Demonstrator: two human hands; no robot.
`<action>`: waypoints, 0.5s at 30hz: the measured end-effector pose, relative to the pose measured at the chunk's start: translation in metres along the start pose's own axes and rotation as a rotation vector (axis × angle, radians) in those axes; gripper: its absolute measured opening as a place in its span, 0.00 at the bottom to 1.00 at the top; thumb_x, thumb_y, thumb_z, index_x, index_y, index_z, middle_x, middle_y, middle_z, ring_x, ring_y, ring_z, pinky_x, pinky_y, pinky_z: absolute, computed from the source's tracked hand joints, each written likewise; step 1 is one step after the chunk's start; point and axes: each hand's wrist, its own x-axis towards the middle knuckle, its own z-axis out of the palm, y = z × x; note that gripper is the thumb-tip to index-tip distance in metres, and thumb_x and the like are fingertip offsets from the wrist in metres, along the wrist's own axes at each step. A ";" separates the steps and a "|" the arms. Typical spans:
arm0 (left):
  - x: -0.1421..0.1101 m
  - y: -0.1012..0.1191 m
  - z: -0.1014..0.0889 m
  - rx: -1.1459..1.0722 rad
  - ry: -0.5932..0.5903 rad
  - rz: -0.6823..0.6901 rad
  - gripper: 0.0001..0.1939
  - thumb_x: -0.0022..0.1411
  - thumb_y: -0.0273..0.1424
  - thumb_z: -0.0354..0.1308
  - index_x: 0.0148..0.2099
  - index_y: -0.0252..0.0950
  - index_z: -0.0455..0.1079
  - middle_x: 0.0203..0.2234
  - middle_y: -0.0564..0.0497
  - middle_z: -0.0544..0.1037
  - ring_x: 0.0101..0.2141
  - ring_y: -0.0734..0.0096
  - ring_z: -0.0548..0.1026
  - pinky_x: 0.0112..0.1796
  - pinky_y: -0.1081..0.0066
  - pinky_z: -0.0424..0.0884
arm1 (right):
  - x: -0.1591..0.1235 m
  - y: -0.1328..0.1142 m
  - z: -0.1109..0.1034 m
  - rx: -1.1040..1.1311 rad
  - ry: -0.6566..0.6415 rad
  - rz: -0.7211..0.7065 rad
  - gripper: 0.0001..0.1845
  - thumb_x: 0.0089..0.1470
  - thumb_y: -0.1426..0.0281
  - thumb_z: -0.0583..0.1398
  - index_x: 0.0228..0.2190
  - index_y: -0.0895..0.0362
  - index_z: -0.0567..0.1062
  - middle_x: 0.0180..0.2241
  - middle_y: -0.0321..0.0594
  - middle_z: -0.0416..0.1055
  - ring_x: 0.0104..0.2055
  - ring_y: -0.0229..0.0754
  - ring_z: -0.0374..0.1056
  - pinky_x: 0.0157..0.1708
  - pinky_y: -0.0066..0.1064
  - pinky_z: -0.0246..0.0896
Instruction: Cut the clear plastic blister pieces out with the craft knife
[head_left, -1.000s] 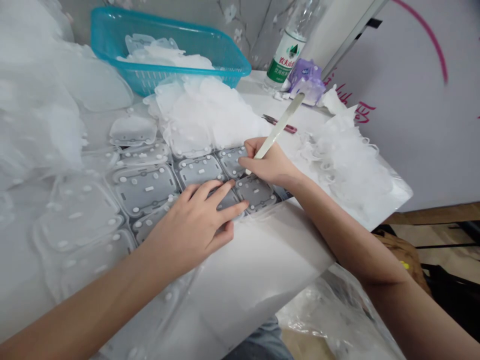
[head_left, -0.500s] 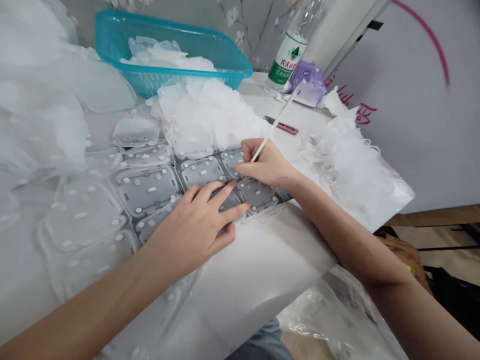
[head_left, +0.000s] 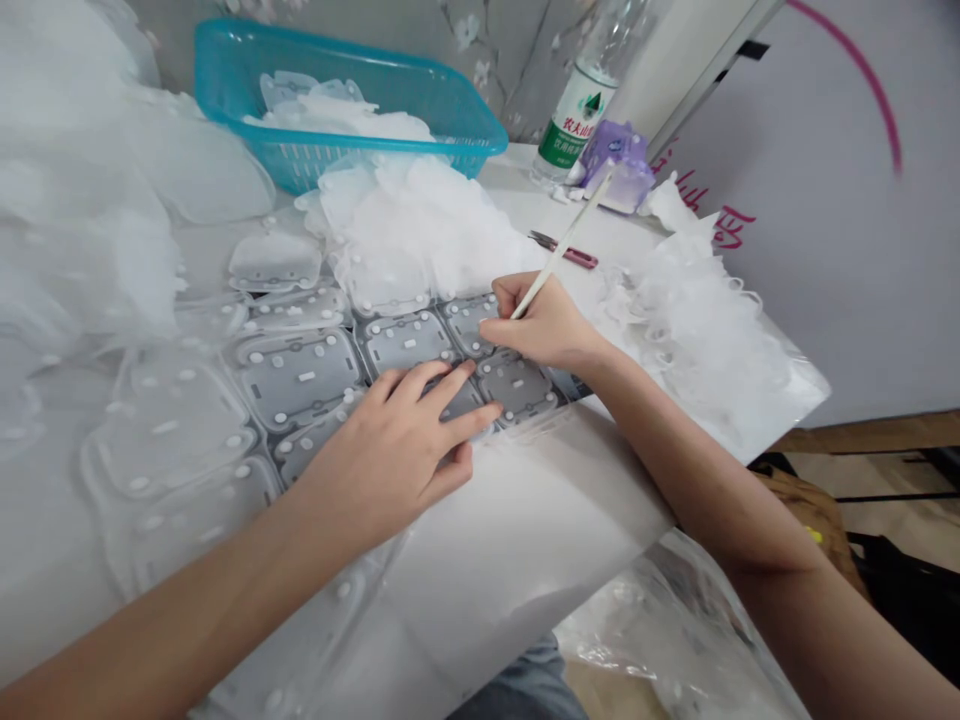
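Observation:
My left hand (head_left: 409, 440) lies with its fingers spread on a sheet of translucent moulded pads (head_left: 300, 375), which are rounded rectangles dotted with small white knobs. In my right hand (head_left: 544, 320) is a thin, flat, pale stick-like tool (head_left: 566, 240), gripped between thumb and fingers. Its upper end slants up to the right; the lower tip is hidden behind the hand. That hand rests over the seam between two pads, close to my left fingertips. Just below it a grey pad (head_left: 517, 387) shows in full.
Behind the sheet, loose pads (head_left: 420, 220) are heaped before a blue basket (head_left: 352, 45) holding more. Pink-handled snips (head_left: 564, 250), a water bottle (head_left: 574, 120) and a purple packet (head_left: 619, 165) stand back right. Trimmed white scraps (head_left: 705, 310) pile at right; a cloudy plastic heap (head_left: 67, 180) fills the left.
The tool in my right hand has turned and tipped, first showing its broad face, then its edge. My right hand has shifted slightly back and forth; my left hand stays on the sheet.

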 end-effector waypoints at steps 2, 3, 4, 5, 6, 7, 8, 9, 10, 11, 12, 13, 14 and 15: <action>0.000 0.000 0.000 0.000 -0.005 -0.001 0.19 0.65 0.31 0.48 0.56 0.45 0.69 0.57 0.43 0.68 0.54 0.50 0.66 0.45 0.53 0.67 | 0.000 0.001 -0.002 -0.008 -0.010 0.007 0.16 0.36 0.76 0.58 0.14 0.56 0.52 0.15 0.26 0.43 0.20 0.28 0.41 0.20 0.27 0.34; 0.000 0.000 0.000 0.001 -0.007 -0.002 0.19 0.65 0.31 0.48 0.56 0.45 0.69 0.58 0.43 0.68 0.54 0.50 0.66 0.46 0.53 0.67 | 0.001 0.001 -0.002 -0.010 -0.006 0.012 0.16 0.36 0.76 0.58 0.14 0.56 0.52 0.15 0.26 0.43 0.20 0.28 0.41 0.20 0.27 0.34; 0.000 0.000 0.000 0.001 -0.012 -0.002 0.19 0.65 0.31 0.48 0.56 0.46 0.68 0.58 0.43 0.68 0.55 0.50 0.66 0.46 0.53 0.67 | 0.001 0.001 -0.003 -0.015 0.004 0.017 0.16 0.36 0.76 0.58 0.14 0.56 0.52 0.15 0.26 0.42 0.20 0.28 0.40 0.20 0.27 0.34; 0.000 0.000 0.000 0.001 -0.016 -0.003 0.19 0.65 0.31 0.48 0.56 0.46 0.68 0.58 0.43 0.67 0.55 0.50 0.65 0.46 0.53 0.66 | 0.001 0.001 -0.003 -0.021 0.019 0.025 0.17 0.36 0.76 0.58 0.14 0.56 0.51 0.15 0.27 0.42 0.20 0.29 0.40 0.20 0.28 0.33; 0.000 0.000 0.000 0.001 -0.020 -0.003 0.19 0.65 0.31 0.47 0.56 0.46 0.68 0.58 0.43 0.67 0.55 0.50 0.65 0.46 0.53 0.66 | 0.001 0.001 -0.004 -0.030 0.030 0.033 0.17 0.36 0.76 0.58 0.14 0.56 0.51 0.15 0.27 0.41 0.21 0.29 0.39 0.20 0.28 0.33; -0.001 0.000 0.000 0.001 -0.020 -0.002 0.19 0.65 0.31 0.47 0.56 0.46 0.68 0.58 0.42 0.67 0.55 0.50 0.65 0.47 0.53 0.66 | 0.001 0.002 -0.003 -0.037 0.039 0.042 0.18 0.36 0.76 0.58 0.14 0.56 0.50 0.15 0.27 0.41 0.21 0.29 0.39 0.20 0.28 0.33; -0.001 0.000 0.000 0.002 -0.020 -0.001 0.19 0.65 0.31 0.47 0.56 0.46 0.68 0.58 0.42 0.67 0.55 0.50 0.65 0.47 0.53 0.66 | 0.001 0.002 -0.003 -0.039 0.042 0.049 0.18 0.36 0.76 0.58 0.14 0.55 0.50 0.15 0.27 0.41 0.21 0.29 0.39 0.20 0.28 0.32; -0.001 0.000 0.001 0.001 -0.016 -0.001 0.19 0.65 0.31 0.47 0.57 0.46 0.68 0.58 0.42 0.67 0.55 0.50 0.65 0.47 0.53 0.66 | 0.001 0.002 -0.002 -0.027 0.040 0.052 0.18 0.36 0.76 0.58 0.14 0.55 0.50 0.15 0.27 0.41 0.21 0.29 0.39 0.20 0.28 0.33; -0.001 0.000 0.001 0.000 -0.012 -0.001 0.19 0.65 0.31 0.47 0.57 0.45 0.68 0.58 0.42 0.67 0.55 0.50 0.65 0.47 0.53 0.66 | 0.001 0.002 0.000 -0.003 0.043 0.051 0.18 0.36 0.76 0.58 0.14 0.55 0.50 0.15 0.27 0.41 0.20 0.29 0.39 0.20 0.28 0.33; -0.001 0.000 0.001 -0.003 -0.009 0.000 0.19 0.65 0.32 0.48 0.57 0.46 0.68 0.58 0.42 0.67 0.55 0.50 0.65 0.47 0.53 0.66 | 0.000 0.002 0.002 0.027 0.055 0.049 0.18 0.36 0.76 0.58 0.14 0.55 0.50 0.15 0.26 0.41 0.20 0.29 0.39 0.20 0.28 0.33; -0.001 0.000 0.001 -0.005 -0.008 -0.001 0.19 0.65 0.32 0.48 0.57 0.46 0.68 0.58 0.42 0.67 0.55 0.50 0.65 0.47 0.53 0.66 | 0.000 0.002 0.004 0.058 0.076 0.051 0.19 0.37 0.75 0.58 0.14 0.55 0.49 0.15 0.26 0.41 0.20 0.29 0.39 0.20 0.27 0.33; -0.001 0.000 0.001 -0.007 -0.010 -0.001 0.19 0.65 0.32 0.48 0.57 0.46 0.68 0.58 0.42 0.67 0.56 0.50 0.65 0.47 0.53 0.66 | 0.000 0.002 0.007 0.081 0.103 0.056 0.19 0.37 0.75 0.57 0.14 0.55 0.49 0.15 0.26 0.41 0.20 0.29 0.38 0.20 0.27 0.33; -0.001 0.000 0.001 -0.007 -0.011 -0.003 0.19 0.65 0.32 0.47 0.57 0.46 0.68 0.58 0.42 0.67 0.56 0.50 0.65 0.47 0.53 0.66 | 0.000 0.002 0.009 0.092 0.134 0.065 0.19 0.37 0.75 0.57 0.14 0.55 0.48 0.15 0.26 0.40 0.20 0.28 0.38 0.20 0.27 0.33; -0.001 -0.001 0.001 -0.006 -0.014 -0.004 0.19 0.65 0.32 0.47 0.57 0.46 0.68 0.58 0.42 0.67 0.56 0.50 0.65 0.47 0.53 0.66 | 0.000 0.002 0.012 0.093 0.163 0.073 0.19 0.37 0.75 0.57 0.13 0.55 0.48 0.15 0.26 0.40 0.20 0.28 0.38 0.20 0.27 0.33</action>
